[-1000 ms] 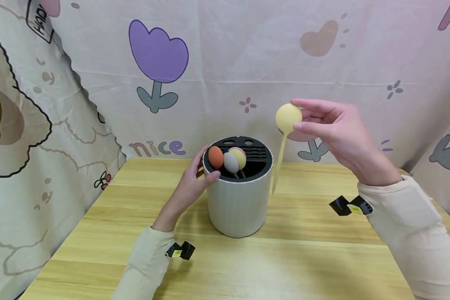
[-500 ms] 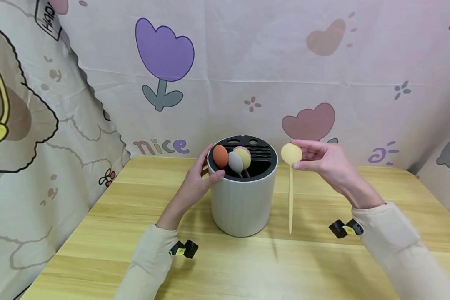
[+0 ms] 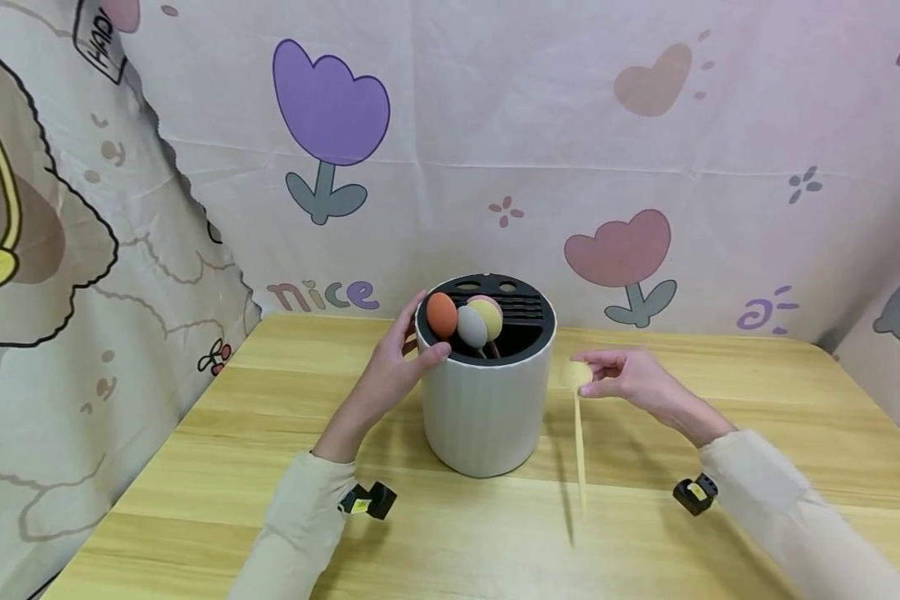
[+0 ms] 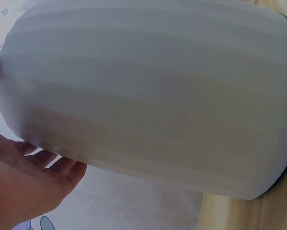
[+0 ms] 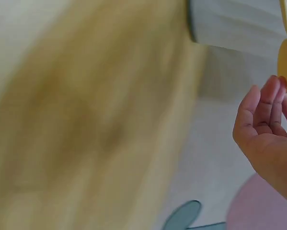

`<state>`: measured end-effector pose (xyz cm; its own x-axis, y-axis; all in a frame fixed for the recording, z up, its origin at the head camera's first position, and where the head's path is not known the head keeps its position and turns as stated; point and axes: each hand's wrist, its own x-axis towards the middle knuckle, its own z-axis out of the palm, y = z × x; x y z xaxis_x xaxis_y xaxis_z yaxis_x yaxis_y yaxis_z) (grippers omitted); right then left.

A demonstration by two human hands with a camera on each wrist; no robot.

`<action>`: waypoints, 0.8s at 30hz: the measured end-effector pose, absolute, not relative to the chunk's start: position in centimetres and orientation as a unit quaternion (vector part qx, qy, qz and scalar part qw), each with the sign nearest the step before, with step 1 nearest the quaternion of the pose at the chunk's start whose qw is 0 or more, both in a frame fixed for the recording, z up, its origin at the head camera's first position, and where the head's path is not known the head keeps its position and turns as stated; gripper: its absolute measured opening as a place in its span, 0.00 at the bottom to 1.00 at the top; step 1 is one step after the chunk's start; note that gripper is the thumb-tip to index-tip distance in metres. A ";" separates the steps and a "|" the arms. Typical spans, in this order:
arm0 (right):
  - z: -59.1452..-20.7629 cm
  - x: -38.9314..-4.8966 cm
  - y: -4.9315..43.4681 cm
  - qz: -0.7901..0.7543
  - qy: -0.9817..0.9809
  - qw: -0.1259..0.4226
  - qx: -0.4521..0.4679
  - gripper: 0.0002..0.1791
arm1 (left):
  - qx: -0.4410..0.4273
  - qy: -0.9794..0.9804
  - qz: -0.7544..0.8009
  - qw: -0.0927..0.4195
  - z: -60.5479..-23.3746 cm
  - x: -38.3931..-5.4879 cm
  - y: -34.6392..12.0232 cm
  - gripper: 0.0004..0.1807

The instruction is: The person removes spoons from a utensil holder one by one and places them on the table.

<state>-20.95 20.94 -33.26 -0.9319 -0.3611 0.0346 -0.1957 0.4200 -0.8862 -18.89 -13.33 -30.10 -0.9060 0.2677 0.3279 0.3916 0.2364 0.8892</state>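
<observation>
Pinched by its round bowl, a yellow spoon (image 3: 574,375) hangs from my right hand (image 3: 639,385), its long thin handle pointing down with the end close over the table. In the right wrist view the spoon's bowl (image 5: 285,60) shows nearly edge-on at the fingertips. My left hand (image 3: 390,368) grips the white ribbed utensil holder (image 3: 487,417) at its upper left, thumb on the black rim and fingers round the side. Standing in the holder are an orange spoon (image 3: 442,316), a grey spoon (image 3: 472,327), a yellow spoon (image 3: 489,320) and a pink one behind it.
The holder's black slotted top (image 3: 525,310) has narrow slots and two round holes at the back. It stands on a light wooden table (image 3: 270,533). Behind the table hangs a printed cloth (image 3: 450,100), and another cloth (image 3: 60,467) hangs along the left side.
My right hand has come down from above the holder's height to beside it, and the yellow spoon's handle has swung to point straight down. My left hand keeps its grip on the holder.
</observation>
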 end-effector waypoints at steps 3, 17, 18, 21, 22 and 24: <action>-34.7 -21.1 20.9 -0.503 0.841 0.103 -0.171 0.31 | -0.209 -0.784 -0.582 0.053 -30.1 -18.9 -13.3 0.48; -38.5 -22.2 19.8 -0.474 0.856 0.124 -0.164 0.25 | -0.202 -0.785 -0.583 0.054 -30.3 -18.7 -13.4 0.46; -38.6 -22.2 19.7 -0.467 0.860 0.123 -0.162 0.25 | -0.202 -0.785 -0.583 0.053 -30.3 -18.8 -13.4 0.46; -38.7 -22.0 19.5 -0.449 0.872 0.117 -0.159 0.24 | -0.202 -0.787 -0.581 0.053 -30.3 -18.8 -13.3 0.46; -38.7 -22.0 19.4 -0.444 0.874 0.114 -0.159 0.24 | -0.204 -0.786 -0.581 0.054 -30.3 -18.8 -13.2 0.46; -38.6 -21.9 19.3 -0.436 0.879 0.109 -0.157 0.24 | -0.204 -0.786 -0.581 0.056 -30.2 -18.8 -13.2 0.46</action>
